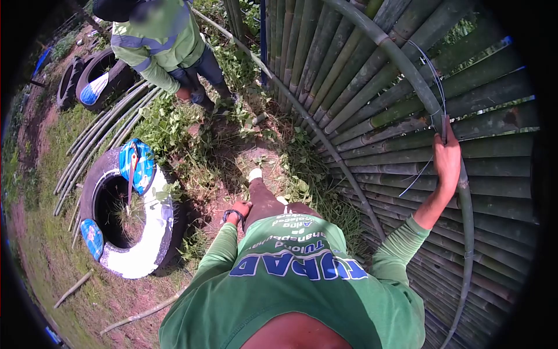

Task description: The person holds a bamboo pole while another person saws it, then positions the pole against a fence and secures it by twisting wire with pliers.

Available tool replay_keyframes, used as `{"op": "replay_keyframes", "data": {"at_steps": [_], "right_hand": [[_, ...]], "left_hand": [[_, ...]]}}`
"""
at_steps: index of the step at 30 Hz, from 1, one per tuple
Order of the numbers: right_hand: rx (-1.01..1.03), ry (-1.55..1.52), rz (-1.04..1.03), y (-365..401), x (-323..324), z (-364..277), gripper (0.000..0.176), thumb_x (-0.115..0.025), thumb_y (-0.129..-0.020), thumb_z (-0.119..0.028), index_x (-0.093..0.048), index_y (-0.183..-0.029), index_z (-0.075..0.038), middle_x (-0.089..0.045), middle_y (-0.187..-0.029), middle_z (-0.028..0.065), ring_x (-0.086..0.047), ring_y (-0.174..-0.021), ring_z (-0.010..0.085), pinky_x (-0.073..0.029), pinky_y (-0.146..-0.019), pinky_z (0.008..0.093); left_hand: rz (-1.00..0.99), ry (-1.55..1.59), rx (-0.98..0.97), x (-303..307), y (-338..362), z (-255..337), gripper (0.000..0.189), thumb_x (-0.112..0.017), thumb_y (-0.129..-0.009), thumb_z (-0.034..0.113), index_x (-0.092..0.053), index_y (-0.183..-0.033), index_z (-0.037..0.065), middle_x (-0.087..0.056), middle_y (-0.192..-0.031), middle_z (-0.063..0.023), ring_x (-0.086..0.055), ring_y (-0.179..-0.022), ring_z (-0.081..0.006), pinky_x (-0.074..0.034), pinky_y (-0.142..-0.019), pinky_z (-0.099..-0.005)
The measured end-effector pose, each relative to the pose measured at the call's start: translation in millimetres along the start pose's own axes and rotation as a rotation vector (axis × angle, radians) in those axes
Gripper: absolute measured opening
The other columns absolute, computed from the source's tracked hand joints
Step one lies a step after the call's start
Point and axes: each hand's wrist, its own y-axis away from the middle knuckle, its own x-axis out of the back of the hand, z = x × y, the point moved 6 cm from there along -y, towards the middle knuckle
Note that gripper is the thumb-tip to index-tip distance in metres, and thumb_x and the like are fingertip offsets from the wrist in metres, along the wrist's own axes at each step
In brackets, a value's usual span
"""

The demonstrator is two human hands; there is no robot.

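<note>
1. Outdoors on grass and bare earth: a bamboo fence [372,87] fills the right side, a painted tyre [152,232] lies at the left, and a co-worker [160,41] stands beyond beside loose bamboo poles [99,139].
2. The fence uprights stand close together with a curved rail [401,64] laid across them. The wire [442,102] hangs in a slack arc with a free end dangling below, so the binding at this spot looks begun but not drawn tight.
3. The right hand [447,158] is raised to the rail, fingers closed on the wire.
4. The left hand [238,212] hangs low by the knee, fingers curled around a dark looped thing [228,215] — I cannot tell what it is.
</note>
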Motion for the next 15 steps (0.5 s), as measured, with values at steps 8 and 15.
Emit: {"op": "replay_keyframes", "data": {"at_steps": [8,15], "right_hand": [[0.052,0.035,0.040,-8.7,-6.2,17.7,0.057,-0.047,-0.087,-0.012,-0.042,-0.144,-0.004,-0.062,-0.107,0.0278,-0.062,-0.083,0.0300,-0.048,-0.082,0.0351],[0.059,0.066,0.113,-1.9,-5.3,4.0,0.058,-0.050,-0.088,-0.008,-0.041,-0.145,-0.005,-0.054,-0.132,0.0256,-0.055,-0.122,0.0369,-0.042,-0.100,0.0382]], "left_hand": [[0.056,0.090,0.016,6.5,-11.1,-3.8,0.042,-0.062,-0.088,0.039,-0.070,-0.109,0.004,-0.068,-0.107,-0.0228,-0.065,-0.104,-0.0377,-0.049,-0.093,-0.0410],[0.039,-0.021,-0.043,33.3,-44.4,25.8,0.040,-0.059,-0.089,0.038,-0.071,-0.109,0.006,-0.068,-0.110,-0.0205,-0.064,-0.105,-0.0362,-0.048,-0.095,-0.0407]]}}
